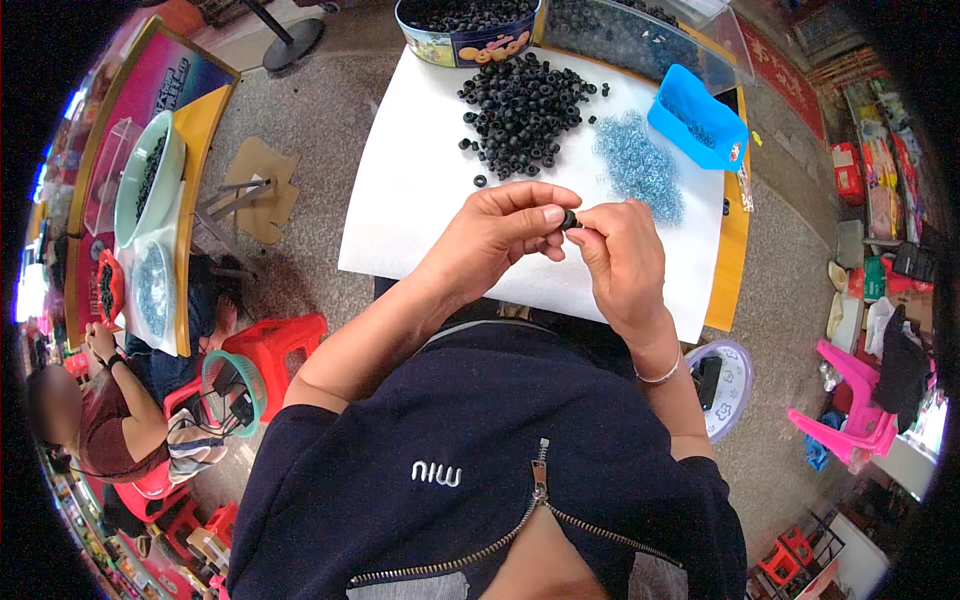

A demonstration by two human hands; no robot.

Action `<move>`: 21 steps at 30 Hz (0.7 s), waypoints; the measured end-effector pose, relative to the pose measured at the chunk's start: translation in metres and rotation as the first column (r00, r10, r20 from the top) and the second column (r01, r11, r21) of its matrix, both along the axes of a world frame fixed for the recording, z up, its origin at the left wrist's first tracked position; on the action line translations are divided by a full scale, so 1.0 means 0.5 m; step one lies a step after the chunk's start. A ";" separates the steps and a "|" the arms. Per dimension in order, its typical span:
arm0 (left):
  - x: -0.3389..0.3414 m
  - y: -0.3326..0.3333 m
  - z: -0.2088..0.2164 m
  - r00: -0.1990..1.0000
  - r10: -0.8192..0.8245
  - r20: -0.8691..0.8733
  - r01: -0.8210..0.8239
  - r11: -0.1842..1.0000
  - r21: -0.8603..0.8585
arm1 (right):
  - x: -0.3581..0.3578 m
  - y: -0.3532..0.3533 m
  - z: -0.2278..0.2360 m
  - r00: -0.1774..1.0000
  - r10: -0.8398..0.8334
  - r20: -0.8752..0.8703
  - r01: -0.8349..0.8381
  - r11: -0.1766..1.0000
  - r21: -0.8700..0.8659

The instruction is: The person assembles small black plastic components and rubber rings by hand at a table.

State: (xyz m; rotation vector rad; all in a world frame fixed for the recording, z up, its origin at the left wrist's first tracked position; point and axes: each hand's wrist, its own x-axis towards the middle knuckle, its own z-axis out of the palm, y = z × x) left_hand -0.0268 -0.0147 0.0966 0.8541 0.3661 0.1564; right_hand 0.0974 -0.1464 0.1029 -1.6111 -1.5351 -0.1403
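Over the white sheet [400, 200], my two hands meet at a small black ring-shaped piece [569, 220]. My left hand [500, 232] pinches it between thumb and fingers. From the other side, my right hand [625, 255] closes on it with thumb and forefinger; whether a second small part is in those fingers is hidden. A heap of similar black ring-shaped pieces [520, 115] lies just beyond my hands, with one loose piece [480, 181] at its near edge. To the right spreads a pile of tiny bluish, shiny wire-like rings [640, 165].
A blue scoop-shaped tray [698, 120] stands at the sheet's right edge. Behind the heap are a round tin [470, 45] of black pieces and a clear bin [640, 40]. At left, another person [130, 410] sits by a second table with a pale green basin [150, 180].
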 end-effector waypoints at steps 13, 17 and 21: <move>-0.014 -0.013 0.003 0.999 -0.031 0.008 0.031 0.997 0.068 | -0.007 -0.005 0.008 0.999 0.025 -0.041 -0.024 1.000 0.015; -0.012 -0.030 -0.011 0.998 0.022 0.062 -0.035 0.977 0.211 | -0.027 0.000 -0.014 0.995 -0.075 -0.070 0.079 0.996 0.052; -0.006 -0.030 -0.029 0.993 0.096 0.073 -0.110 0.968 0.224 | -0.036 0.008 -0.027 0.985 -0.125 -0.116 0.127 0.992 0.012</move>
